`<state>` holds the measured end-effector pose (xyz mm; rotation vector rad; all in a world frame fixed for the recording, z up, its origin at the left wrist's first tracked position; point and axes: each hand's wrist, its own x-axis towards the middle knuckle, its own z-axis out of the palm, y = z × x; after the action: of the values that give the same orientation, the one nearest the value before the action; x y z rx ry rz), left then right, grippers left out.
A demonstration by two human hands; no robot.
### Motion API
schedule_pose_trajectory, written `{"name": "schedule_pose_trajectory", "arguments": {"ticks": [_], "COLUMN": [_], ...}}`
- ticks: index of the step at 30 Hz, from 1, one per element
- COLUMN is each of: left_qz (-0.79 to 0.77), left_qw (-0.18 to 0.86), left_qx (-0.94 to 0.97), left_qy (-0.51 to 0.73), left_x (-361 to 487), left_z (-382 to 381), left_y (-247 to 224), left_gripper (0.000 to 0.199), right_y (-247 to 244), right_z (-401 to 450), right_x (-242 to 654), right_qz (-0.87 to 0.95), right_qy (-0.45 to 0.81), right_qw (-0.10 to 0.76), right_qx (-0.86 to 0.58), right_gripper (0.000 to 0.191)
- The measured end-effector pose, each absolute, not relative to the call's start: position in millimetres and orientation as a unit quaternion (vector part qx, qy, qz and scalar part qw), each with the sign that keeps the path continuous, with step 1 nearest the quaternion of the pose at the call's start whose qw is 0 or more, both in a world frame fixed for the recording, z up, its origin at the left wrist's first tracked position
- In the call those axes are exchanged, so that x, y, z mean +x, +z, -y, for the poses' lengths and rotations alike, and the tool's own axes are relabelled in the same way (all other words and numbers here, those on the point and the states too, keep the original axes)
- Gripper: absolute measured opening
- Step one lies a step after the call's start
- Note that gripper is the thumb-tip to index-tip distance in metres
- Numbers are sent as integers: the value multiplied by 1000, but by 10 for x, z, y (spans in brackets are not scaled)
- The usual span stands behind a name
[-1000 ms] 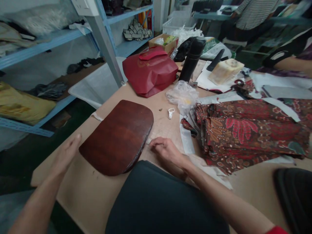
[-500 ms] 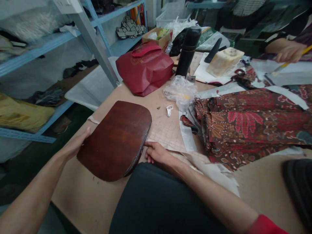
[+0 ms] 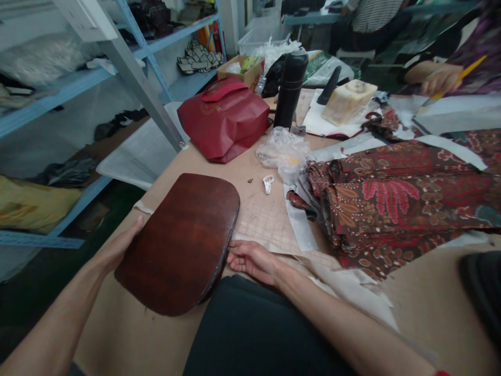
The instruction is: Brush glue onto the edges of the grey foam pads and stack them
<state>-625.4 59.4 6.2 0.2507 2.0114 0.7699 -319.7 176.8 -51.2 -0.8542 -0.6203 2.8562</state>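
A glossy dark-brown panel [image 3: 180, 240] with rounded corners lies at a slant in front of me; I cannot tell whether it is leather or wood. Along its right side runs a dark, thick edge that seems layered. My left hand [image 3: 119, 245] grips the left edge, thumb near the top surface and the other fingers mostly hidden. At the opposite edge is my right hand [image 3: 252, 259], its fingers curled and the fingertips against the panel's side. Dark cloth [image 3: 250, 329] covers the area just below my right hand.
Stacked patterned fabric [image 3: 403, 203] lies right, beside a crumpled plastic bag [image 3: 284, 149]. A red bag [image 3: 225, 120] and black bottle [image 3: 290, 89] stand behind. Blue shelving [image 3: 58, 96] rises at left. A co-worker's hand [image 3: 442, 81] holds a yellow-handled tool [image 3: 469, 70].
My right hand's index finger was extended toward the panel's edge; now the fingers are bent together there. The panel sits slightly lower and further left in view. My left hand keeps its grip.
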Motion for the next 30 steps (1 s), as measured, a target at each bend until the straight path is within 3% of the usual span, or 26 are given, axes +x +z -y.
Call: {"name": "schedule_pose_trajectory", "arguments": {"ticks": [8, 15, 20, 30], "left_qz": [-792, -795, -796, -813], "left_qw": [514, 502, 499, 466], "left_qx": [151, 188, 185, 223], "left_qy": [293, 284, 288, 271], "left_x": [-6290, -6298, -6210, -6098], "left_z": [-500, -415, -511, -562], "left_y": [60, 9, 76, 206], "left_gripper": [80, 74, 68, 54], "right_y": [-634, -607, -551, -671], "right_z": [-1670, -1603, -1595, -1579], "right_x": [-3207, -3247, -3221, -3226], "right_qz": [266, 346, 398, 523], "right_qy": [911, 863, 851, 801], "right_qw": [97, 121, 99, 81], "right_qx": [-300, -349, -328, -280], "right_gripper": [35, 28, 12, 31]}}
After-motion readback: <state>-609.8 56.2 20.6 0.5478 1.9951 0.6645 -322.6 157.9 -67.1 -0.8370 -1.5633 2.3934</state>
